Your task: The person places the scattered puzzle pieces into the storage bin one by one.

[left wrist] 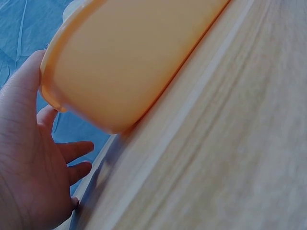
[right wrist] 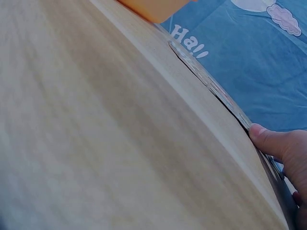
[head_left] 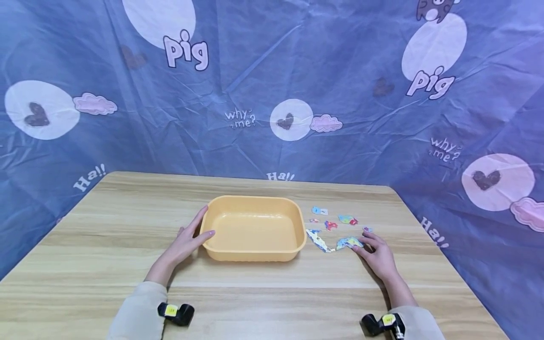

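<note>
A pale orange plastic basin [head_left: 255, 256] stands on the table. My left hand [head_left: 185, 243] grips its left side, thumb over the rim and forefinger outside; in the left wrist view the other fingers spread free below the rim. To the right of the basin, my right hand [head_left: 379, 255] holds the right end of a flat blue-and-yellow printed puzzle piece [head_left: 346, 242] between thumb and forefinger. In the right wrist view the thumb [right wrist: 261, 136] meets the piece's edge, while the other fingers are partly hidden. A long white-and-blue piece [head_left: 318, 241] lies close to its left end.
Several smaller printed pieces lie behind: a blue-and-white one [head_left: 319, 211], a red one [head_left: 330, 225], a green-and-red one [head_left: 348, 220] and a purple one [head_left: 367, 229] near the right fingertips. A blue patterned cloth [head_left: 263, 71] hangs behind the wooden table [head_left: 263, 302].
</note>
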Demonstrator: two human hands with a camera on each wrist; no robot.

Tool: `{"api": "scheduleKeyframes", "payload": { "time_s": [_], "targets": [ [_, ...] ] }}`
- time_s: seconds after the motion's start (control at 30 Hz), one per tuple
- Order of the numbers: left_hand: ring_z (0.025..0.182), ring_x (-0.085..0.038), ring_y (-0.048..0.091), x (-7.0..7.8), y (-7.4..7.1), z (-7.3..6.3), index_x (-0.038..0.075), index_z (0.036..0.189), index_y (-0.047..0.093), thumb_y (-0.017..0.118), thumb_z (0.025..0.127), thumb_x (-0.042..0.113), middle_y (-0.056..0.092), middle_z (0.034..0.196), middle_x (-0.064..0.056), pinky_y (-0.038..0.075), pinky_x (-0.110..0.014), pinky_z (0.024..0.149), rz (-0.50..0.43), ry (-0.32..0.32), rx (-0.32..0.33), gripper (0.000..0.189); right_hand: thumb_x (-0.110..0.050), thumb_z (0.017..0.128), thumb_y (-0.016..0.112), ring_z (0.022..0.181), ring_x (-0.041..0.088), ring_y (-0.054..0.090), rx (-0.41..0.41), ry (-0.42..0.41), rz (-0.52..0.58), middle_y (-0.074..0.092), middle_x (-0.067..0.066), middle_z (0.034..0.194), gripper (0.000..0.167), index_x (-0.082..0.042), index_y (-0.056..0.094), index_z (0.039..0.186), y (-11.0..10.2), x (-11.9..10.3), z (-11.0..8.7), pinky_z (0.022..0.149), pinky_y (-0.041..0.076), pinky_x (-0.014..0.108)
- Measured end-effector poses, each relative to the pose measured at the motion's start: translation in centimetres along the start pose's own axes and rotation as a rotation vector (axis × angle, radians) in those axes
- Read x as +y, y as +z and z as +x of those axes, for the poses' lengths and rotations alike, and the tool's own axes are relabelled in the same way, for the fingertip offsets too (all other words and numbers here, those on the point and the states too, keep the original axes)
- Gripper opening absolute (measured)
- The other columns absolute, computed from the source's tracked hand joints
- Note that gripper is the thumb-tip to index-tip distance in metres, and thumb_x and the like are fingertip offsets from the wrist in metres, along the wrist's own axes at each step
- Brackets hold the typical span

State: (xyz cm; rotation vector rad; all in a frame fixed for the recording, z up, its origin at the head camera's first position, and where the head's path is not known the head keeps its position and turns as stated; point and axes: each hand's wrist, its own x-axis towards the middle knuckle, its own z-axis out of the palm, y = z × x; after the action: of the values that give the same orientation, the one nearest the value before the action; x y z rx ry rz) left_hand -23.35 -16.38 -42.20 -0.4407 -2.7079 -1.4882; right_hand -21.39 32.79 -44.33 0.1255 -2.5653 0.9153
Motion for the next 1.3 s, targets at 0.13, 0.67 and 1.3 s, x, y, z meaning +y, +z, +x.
{"api": "scheduleKeyframes", "payload": {
  "time_s": [0.13,0.67,1.3],
  "targets": [
    [0.124,-0.038,0.014,0.0,0.0,0.0,0.018,0.140,0.014,0.051,0.083,0.039,0.018,0.140,-0.013,-0.008,-0.059,0.093,-0.006,-0.001,0.001,0.071,-0.012,0.070,0.071,0.108,0.040,0.040,0.016,0.010,-0.009,0.052,0.022,0.111,0.030,0.007,0.063,0.092,0.0,0.1,-0.2,0.088,0.030,0.048],
    [0.124,-0.036,0.016,0.3,0.0,0.3,0.017,0.140,0.013,0.051,0.083,0.040,0.023,0.138,-0.016,-0.010,-0.057,0.093,0.002,0.008,-0.006,0.072,-0.010,0.072,0.069,0.105,0.039,0.044,0.064,0.062,0.012,0.053,0.025,0.108,0.030,0.009,0.061,0.094,-0.5,-0.6,-0.1,0.087,0.032,0.045],
    [0.122,-0.035,0.024,0.1,0.2,-0.2,0.020,0.140,0.012,0.051,0.084,0.038,0.030,0.133,-0.019,-0.012,-0.056,0.093,-0.031,-0.015,-0.008,0.071,-0.027,0.078,0.064,0.079,0.022,0.050,0.042,0.176,0.062,0.060,0.017,0.091,0.037,0.002,0.060,0.100,-0.9,-3.7,2.4,0.065,0.039,0.025]
  ]
}}
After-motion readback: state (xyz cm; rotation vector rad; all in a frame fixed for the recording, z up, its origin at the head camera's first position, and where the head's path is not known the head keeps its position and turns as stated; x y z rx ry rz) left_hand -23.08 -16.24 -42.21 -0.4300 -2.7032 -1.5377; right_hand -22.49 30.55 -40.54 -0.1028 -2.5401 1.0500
